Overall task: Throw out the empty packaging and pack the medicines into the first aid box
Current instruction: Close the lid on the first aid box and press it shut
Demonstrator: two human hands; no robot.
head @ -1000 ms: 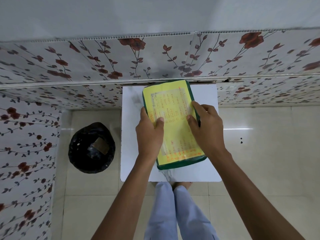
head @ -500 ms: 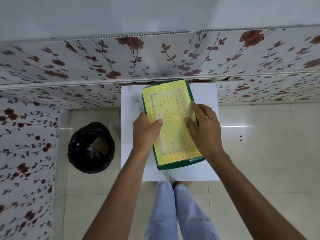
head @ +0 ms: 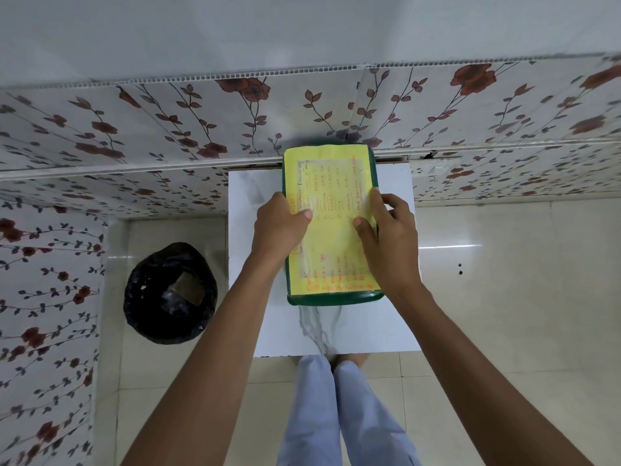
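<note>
My left hand (head: 280, 227) grips the left edge of the first aid box (head: 331, 223), abt halfway along it. The thumb lies on top of the yellow sheet (head: 336, 243) that covers the lid, and the other fingers (head: 268, 210) curl over the side, so this hand is closed on the box. My right hand (head: 391, 237) is on the right edge, opposite the left one. Its thumb (head: 363, 228) presses flat on the yellow sheet and the other fingers wrap down over the green rim; it holds the box too.

The box is green w/ the lid shut, and lies flat on the white bench (head: 363, 327), betw. my two hands. The far end of the box goes past my fingertips and reaches the back edge of the bench, near the flowered wall panel (head: 201, 129). The near end sticks out behind my wrists, toward my body. The yellow sheet has orange handwriting and a taped rectangle; I cannot read the words.

Left of my left hand, well apart from it and down on the tiled floor (head: 504, 297), stands a bin w/ a black bag (head: 169, 294). Inside it I see a brownish flat piece of packaging (head: 188, 285); what kind exactly, I cannot tell. Below the bench, betw. my forearms, my legs in light blue trousers (head: 336, 415) are visible.
</note>
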